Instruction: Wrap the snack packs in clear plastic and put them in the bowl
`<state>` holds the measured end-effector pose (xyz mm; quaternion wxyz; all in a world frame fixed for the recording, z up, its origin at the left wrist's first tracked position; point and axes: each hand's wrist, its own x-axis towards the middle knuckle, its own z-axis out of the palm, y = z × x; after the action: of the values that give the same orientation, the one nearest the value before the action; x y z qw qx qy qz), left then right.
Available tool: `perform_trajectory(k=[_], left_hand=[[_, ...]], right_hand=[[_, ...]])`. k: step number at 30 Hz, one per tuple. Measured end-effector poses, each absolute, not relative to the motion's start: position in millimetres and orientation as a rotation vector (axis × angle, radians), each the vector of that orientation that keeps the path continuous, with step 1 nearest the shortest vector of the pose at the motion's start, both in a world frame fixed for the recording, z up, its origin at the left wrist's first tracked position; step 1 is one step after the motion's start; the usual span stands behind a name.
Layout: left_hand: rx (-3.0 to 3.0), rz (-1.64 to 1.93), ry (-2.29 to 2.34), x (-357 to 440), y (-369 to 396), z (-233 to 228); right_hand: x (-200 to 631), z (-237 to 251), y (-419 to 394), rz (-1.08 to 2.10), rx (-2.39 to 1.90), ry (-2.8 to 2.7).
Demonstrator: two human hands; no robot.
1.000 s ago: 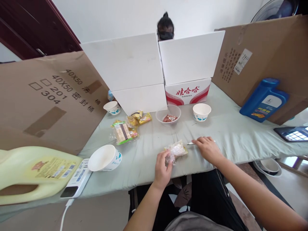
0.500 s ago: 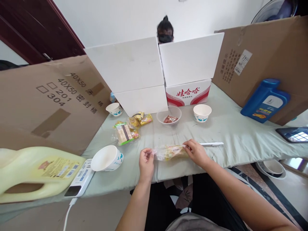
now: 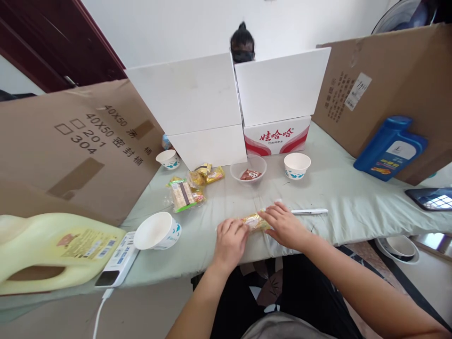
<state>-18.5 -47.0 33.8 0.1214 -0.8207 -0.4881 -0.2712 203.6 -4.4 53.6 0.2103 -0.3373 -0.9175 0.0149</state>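
While both hands press flat, the left hand (image 3: 231,240) and right hand (image 3: 282,226) pinning the snack packet (image 3: 254,221) on the bench (image 3: 339,197), its slick wrapper could slip sideways.

A yellow jug (image 3: 52,249) lies at eight o'clock, beside a white bowl (image 3: 157,231). A blue bottle (image 3: 390,147) stands at two o'clock. A pen (image 3: 309,211) lies right of centre.

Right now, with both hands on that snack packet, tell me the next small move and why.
Probably pinch the two ends and lift. The left hand and right hand lie flat over the snack packet, pressing it to the table cloth, so neither yet seems to have a real grip.
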Motion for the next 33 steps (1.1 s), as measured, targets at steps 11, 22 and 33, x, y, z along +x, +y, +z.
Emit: perform_trajectory(k=[11,22,33], left_hand=[[-2.594,-0.772,-1.592,-26,-76,16],[-2.715,-0.986,-1.189,-7,-42,40],[-2.646,-0.656,-1.509,-25,-15,25]], right_hand=[[215,39,-40,0.152,-1.262,-2.806],[193,31,1,-0.010,-1.285,-2.406],[213,20,21,0.303,-1.135,-2.539]])
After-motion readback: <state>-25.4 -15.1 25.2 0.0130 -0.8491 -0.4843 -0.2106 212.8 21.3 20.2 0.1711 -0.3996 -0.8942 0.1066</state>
